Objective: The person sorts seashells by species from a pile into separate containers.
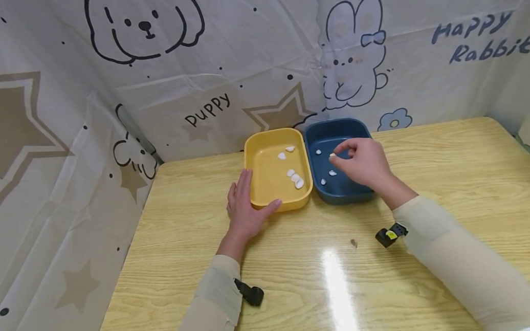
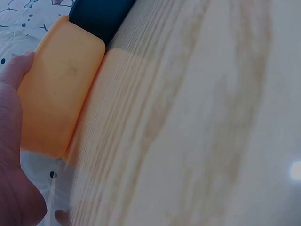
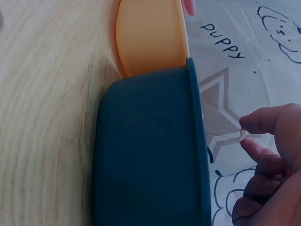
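The right hand point(image 1: 362, 163) pinches a small white shell point(image 3: 242, 134) between thumb and index finger, above the blue bin point(image 1: 346, 199). Other small white shells point(image 1: 332, 173) lie on that bin's floor, part of which the hand hides. The yellow bin point(image 1: 259, 184) stands directly left of the blue one and holds several white shells point(image 1: 299, 183), most of them toward its right side. At its near left corner rests the left hand point(image 1: 245, 213), fingers straight along the side and thumb across the front rim. In the left wrist view, the thumb touches the yellow bin's rim.
Both bins stand on a wooden table point(image 1: 182, 233), close to its back edge. A small brownish piece point(image 1: 354, 243) lies on the tabletop in front of the blue bin. Printed cloth point(image 1: 262, 58) hangs behind the table and along the left side.
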Motion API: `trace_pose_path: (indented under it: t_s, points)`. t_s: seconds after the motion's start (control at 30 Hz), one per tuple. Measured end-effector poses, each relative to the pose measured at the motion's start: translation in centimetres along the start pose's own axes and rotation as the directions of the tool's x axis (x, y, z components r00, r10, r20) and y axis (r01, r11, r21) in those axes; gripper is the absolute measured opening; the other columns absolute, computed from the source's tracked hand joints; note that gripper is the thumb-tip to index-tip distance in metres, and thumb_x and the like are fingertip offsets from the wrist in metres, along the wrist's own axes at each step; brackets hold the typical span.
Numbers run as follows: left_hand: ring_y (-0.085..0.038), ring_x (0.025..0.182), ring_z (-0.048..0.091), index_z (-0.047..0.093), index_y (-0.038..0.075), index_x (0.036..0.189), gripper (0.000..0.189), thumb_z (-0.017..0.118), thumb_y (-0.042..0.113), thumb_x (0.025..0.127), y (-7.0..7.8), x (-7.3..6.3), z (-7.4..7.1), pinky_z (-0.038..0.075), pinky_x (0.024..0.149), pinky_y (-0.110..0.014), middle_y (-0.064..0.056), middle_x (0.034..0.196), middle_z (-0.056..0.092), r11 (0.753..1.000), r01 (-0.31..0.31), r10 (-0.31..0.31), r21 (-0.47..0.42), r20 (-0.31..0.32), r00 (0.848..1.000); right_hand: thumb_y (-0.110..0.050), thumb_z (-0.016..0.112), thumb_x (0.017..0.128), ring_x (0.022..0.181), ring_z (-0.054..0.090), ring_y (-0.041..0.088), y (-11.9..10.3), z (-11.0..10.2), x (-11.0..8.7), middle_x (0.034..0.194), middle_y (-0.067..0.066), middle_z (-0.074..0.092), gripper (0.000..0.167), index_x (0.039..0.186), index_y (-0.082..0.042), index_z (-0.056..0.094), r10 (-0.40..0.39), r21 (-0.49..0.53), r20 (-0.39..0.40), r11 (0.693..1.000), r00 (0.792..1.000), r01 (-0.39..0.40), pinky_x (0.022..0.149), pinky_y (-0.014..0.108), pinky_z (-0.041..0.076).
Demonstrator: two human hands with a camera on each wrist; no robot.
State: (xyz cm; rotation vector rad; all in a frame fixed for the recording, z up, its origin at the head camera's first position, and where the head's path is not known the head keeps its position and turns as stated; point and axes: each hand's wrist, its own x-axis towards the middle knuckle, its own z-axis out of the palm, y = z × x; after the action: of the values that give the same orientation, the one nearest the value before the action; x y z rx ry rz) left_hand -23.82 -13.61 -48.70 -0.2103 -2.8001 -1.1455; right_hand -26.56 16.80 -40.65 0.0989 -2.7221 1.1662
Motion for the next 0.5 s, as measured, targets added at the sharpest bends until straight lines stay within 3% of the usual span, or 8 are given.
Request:
trace_pose_path:
  t_s: [0.5]
  points:
    - [-0.034, 0.149, -0.001, 0.011, 0.032, 0.162, 0.109, 0.068, 0.072, 0.079, 0.0, 0.0, 0.0, 0.007, 0.112, -0.063, 0.014, 0.165, 0.003, 1.000, 0.006, -0.006, 0.002, 0.003, 1.000, -0.032, 0.072, 0.091, 0.062, 0.047, 0.026, 0.9, 1.9, 2.5, 0.069, 0.006, 0.045, 0.026, 0.103, -0.009, 0.075, 0.087, -0.021, -0.016, 0.996, 0.996, -0.088, 0.054, 0.035, 0.035]
